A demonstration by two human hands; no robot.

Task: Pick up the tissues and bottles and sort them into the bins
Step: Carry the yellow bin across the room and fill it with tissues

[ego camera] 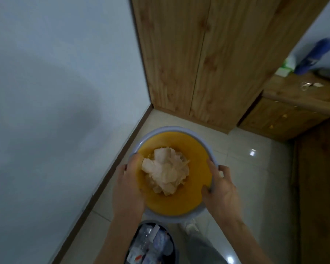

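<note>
Tissues (165, 169) lie in a crumpled white heap at the bottom of a round bin (171, 128) with a yellow inside and a pale grey rim, so that part of the sorting looks done. The left hand (127, 189) grips the bin's left rim, thumb hooked over to the inside and the other fingers out of sight behind the wall. The right hand (222, 191) is curled round the right rim in the same way, some fingers inside and the rest wrapped outside. The bin seems to be held up off the floor between the two hands, though I cannot tell this for sure. Just below it, at the near edge of the view, stands a second, dark bin (174, 246) with clear plastic bottles (152, 244) packed into it. No loose tissue or bottle shows on the pale tiled floor (255, 178), so the task appears close to its end. What remains is probably to set the tissue bin down, and to check any floor outside the view. A trouser leg and a light shoe (191, 225) show beside the dark bin. Beyond are a white wall (55, 92), a wooden wardrobe (198, 63) and a wooden desk (293, 92) with small things on it.
</note>
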